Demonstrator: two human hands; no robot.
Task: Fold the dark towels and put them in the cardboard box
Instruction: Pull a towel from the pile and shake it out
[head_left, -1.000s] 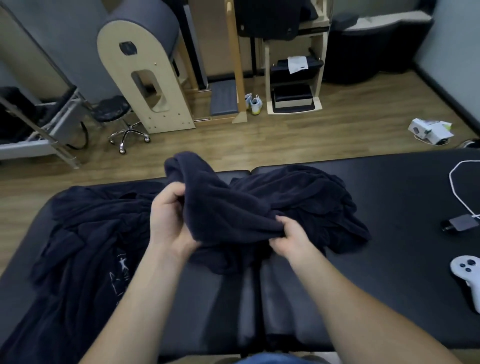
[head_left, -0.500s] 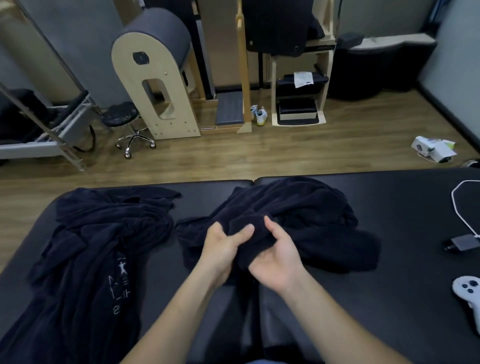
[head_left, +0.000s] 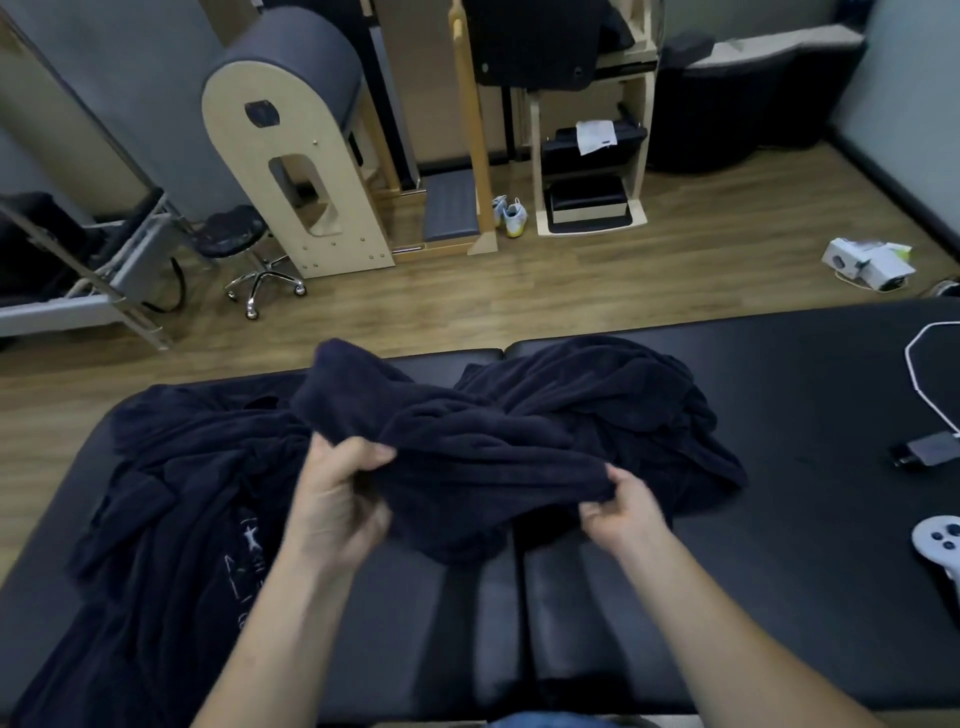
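- left hand (head_left: 340, 501) fingers curled, pinching the near edge of dark towel (head_left: 483, 447); cloth bunches up over the fingertips
- right hand (head_left: 621, 512) closed on the same edge, further right
- towel stretched between both hands, lifted; far part heaped on black padded table (head_left: 779, 545)
- second dark towel (head_left: 171, 519) crumpled flat at left, white print showing
- white controller (head_left: 943, 545), cable (head_left: 914, 374) at right edge

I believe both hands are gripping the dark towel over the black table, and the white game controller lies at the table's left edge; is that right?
Not quite: the head view shows the white game controller at the right edge of the black table, not the left. The rest holds: the left hand and the right hand both grip the dark towel over the table.
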